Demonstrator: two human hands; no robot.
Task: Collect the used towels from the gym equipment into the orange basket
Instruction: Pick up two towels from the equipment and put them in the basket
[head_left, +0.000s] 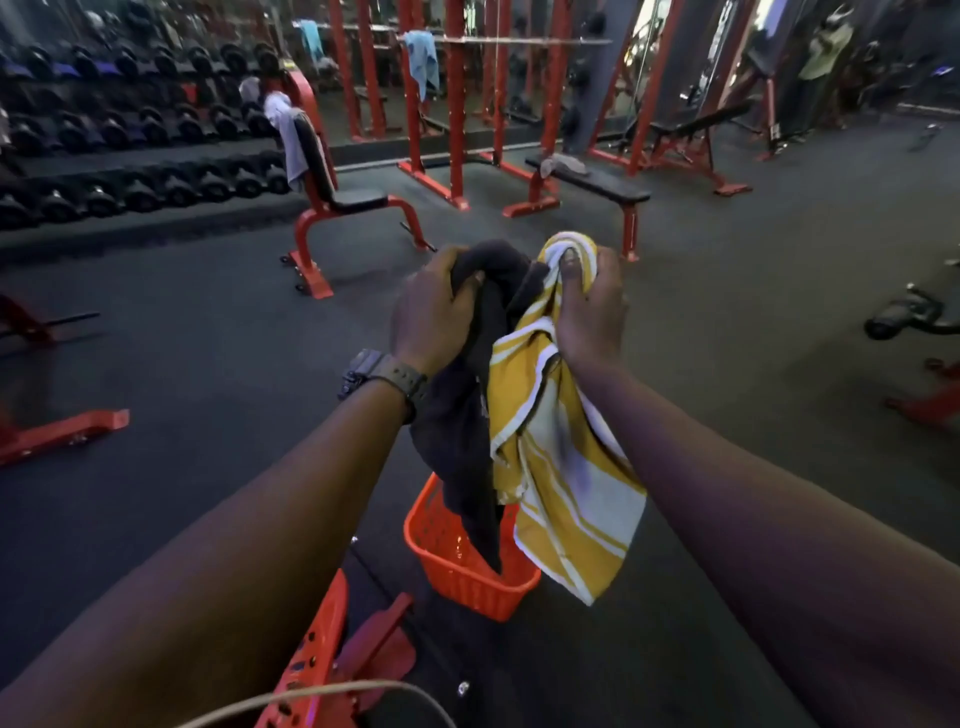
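The left hand (434, 306) is closed on a dark towel (462, 426), and the right hand (589, 306) is closed on a yellow striped towel (550, 467). The two grips are side by side, almost touching. The basket (447, 551) stands on the floor directly below them. The dark towel's lower end already hangs inside it; the yellow one's lower end hangs over the rim on the side under the right grip.

To do this step well, I think both hands should go lower and the right one a little toward the left before they open, so the yellow towel falls inside and not on the floor.

Count: two towels in the hands, one basket. Far beyond the grips, four more towels seem to wait: a grey one (285, 140) on the seat back, a grey one (563, 165) on the flat surface (602, 184), and two blue ones (422, 62) (311, 36) on the red rack, though the far one may be a mirror reflection
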